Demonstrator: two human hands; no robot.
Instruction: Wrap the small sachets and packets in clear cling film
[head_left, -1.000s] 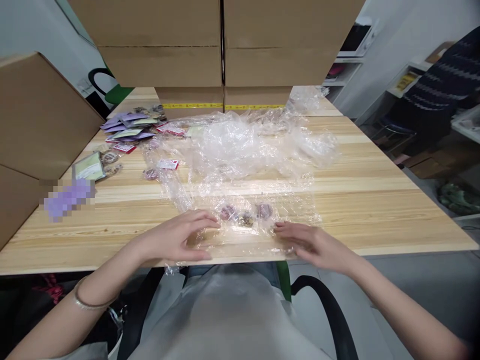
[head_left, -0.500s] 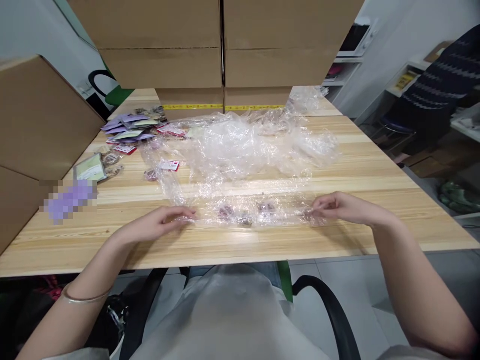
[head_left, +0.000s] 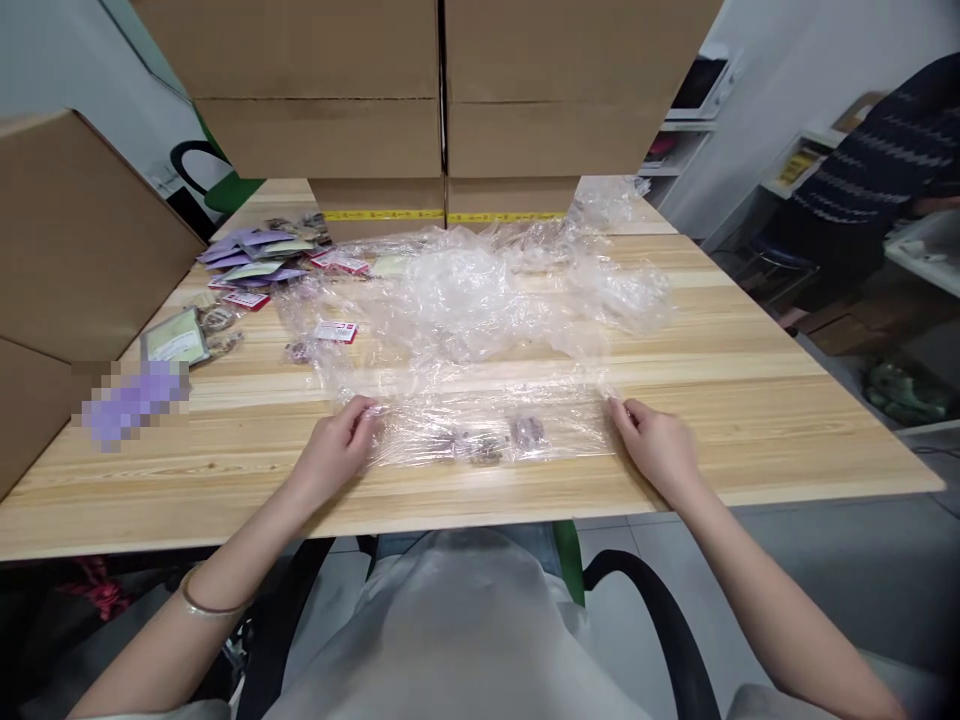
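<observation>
A clear plastic sheet (head_left: 487, 420) lies stretched flat near the front of the wooden table (head_left: 750, 380). Three small dark round charms (head_left: 484, 440) sit under or inside it. My left hand (head_left: 337, 450) grips the sheet's left end with curled fingers. My right hand (head_left: 656, 445) pinches its right end. The sheet is pulled taut between both hands.
A heap of crumpled clear plastic (head_left: 487, 290) fills the table's middle. Purple and green packets with red tags (head_left: 255, 260) lie at the back left. Cardboard boxes (head_left: 442, 100) stand behind and at the left (head_left: 75, 240). Another person in a striped sweater (head_left: 877, 170) is at right.
My hands went from the near edge to the sheet's two ends, then drew it flat and taut. The charms shifted slightly with the sheet.
</observation>
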